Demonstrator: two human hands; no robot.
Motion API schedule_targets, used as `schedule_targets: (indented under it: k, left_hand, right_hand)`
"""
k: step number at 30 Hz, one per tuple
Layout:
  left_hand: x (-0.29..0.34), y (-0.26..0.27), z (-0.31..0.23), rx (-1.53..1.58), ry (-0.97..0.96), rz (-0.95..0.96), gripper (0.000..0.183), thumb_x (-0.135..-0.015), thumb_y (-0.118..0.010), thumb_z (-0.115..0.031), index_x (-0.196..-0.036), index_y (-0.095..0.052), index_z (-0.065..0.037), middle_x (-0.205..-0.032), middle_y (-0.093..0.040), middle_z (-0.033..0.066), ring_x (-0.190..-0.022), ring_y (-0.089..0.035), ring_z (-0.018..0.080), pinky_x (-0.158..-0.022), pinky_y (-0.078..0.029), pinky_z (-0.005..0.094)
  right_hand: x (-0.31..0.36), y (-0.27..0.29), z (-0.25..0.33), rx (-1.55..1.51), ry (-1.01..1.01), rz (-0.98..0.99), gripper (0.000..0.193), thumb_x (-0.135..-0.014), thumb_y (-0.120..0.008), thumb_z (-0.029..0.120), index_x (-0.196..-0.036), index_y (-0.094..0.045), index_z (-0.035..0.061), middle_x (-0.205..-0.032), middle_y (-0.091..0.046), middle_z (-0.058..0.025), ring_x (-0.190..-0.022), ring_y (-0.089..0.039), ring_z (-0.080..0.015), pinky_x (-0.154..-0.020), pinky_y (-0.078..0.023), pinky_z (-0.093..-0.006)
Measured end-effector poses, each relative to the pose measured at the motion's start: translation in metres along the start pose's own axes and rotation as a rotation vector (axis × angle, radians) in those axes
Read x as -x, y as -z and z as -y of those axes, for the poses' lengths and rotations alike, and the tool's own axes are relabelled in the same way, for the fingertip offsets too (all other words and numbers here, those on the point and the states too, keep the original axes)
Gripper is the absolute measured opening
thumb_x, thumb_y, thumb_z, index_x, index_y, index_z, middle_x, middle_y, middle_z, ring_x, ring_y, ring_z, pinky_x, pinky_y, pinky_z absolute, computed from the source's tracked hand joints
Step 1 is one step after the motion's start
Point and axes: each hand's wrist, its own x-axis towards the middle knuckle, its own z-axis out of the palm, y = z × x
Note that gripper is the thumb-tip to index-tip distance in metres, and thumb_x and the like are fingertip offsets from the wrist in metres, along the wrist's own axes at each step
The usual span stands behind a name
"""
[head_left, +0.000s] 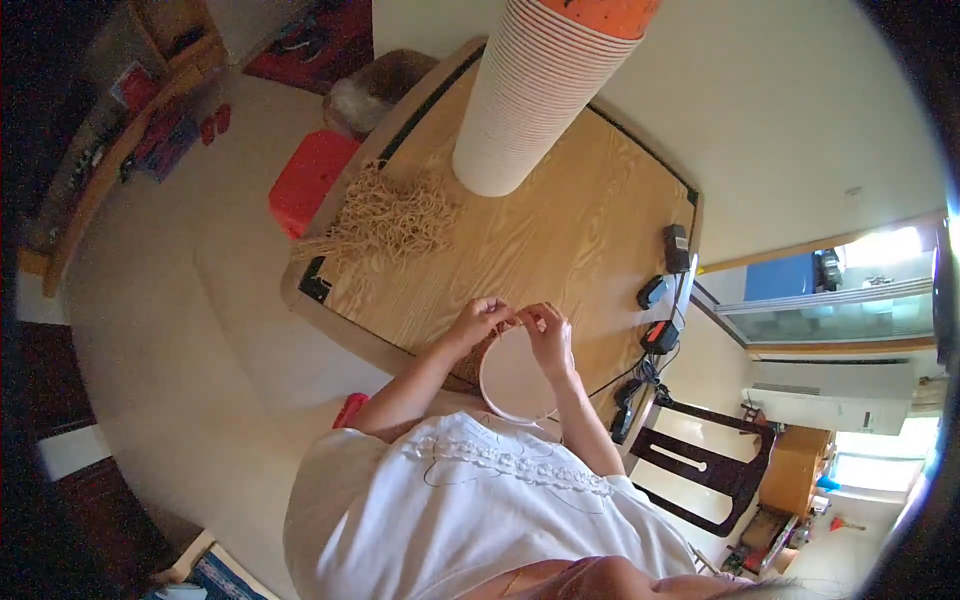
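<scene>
A round white paper cup or bowl (515, 385) sits at the near edge of the wooden table (560, 240), with its pale side toward me. My left hand (478, 320) and my right hand (547, 330) are both at its far rim, fingers pinched together on a thin tan string (519, 322) that runs between them. A tall stack of white paper cups (530, 95) with an orange top leans over the far side of the table. A loose pile of tan strings (390, 215) lies on the table's left part.
Small black and orange devices (665, 290) with cables lie along the table's right edge. A red stool (310, 180) stands on the floor to the left. A dark chair (700, 460) is at the lower right, shelves at the far left.
</scene>
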Motion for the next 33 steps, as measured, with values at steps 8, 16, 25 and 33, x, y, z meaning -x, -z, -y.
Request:
schedule_targets:
  k: [8, 16, 25, 33]
  left_hand:
    - [0.006, -0.01, -0.009, 0.34, 0.303, -0.109, 0.014, -0.084, -0.057, -0.021, -0.083, -0.063, -0.009, -0.075, -0.061, 0.0016, -0.063, -0.054, 0.0105, -0.057, -0.044, 0.0241]
    - [0.002, 0.003, -0.002, 0.42, 0.37, -0.066, 0.017, -0.082, -0.059, -0.019, -0.091, -0.065, -0.006, -0.079, -0.063, 0.0036, -0.065, -0.056, 0.0116, -0.059, -0.046, 0.0253]
    - [-0.001, 0.008, 0.004, 0.465, 0.358, 0.014, 0.018, -0.08, -0.063, -0.018, -0.094, -0.065, -0.006, -0.079, -0.063, 0.0032, -0.066, -0.059, 0.0137, -0.056, -0.048, 0.0256]
    - [-0.001, 0.008, 0.0, 0.421, 0.35, 0.009, 0.013, -0.08, -0.062, -0.014, -0.09, -0.064, -0.005, -0.076, -0.061, 0.0029, -0.064, -0.056, 0.0124, -0.056, -0.046, 0.0259]
  right_hand:
    - [0.013, -0.015, -0.003, 0.068, 0.123, -0.218, 0.007, -0.078, -0.062, 0.01, -0.08, -0.065, 0.0049, -0.078, -0.061, -0.0094, -0.079, -0.058, -0.0263, -0.075, -0.044, -0.0358]
    - [0.02, -0.003, 0.01, 0.231, 0.274, -0.074, 0.029, -0.079, -0.055, 0.004, -0.107, -0.062, 0.008, -0.104, -0.059, -0.0112, -0.096, -0.054, -0.0282, -0.085, -0.041, -0.0378]
    - [0.019, 0.005, 0.018, 0.233, 0.283, 0.005, 0.037, -0.076, -0.049, -0.002, -0.111, -0.059, 0.0081, -0.103, -0.061, -0.0105, -0.096, -0.055, -0.0284, -0.086, -0.042, -0.0389]
    - [-0.008, 0.002, 0.003, -0.151, -0.016, 0.16, 0.027, -0.08, -0.058, 0.005, -0.106, -0.056, 0.008, -0.077, -0.065, -0.0081, -0.074, -0.063, -0.0197, -0.07, -0.048, -0.0322]
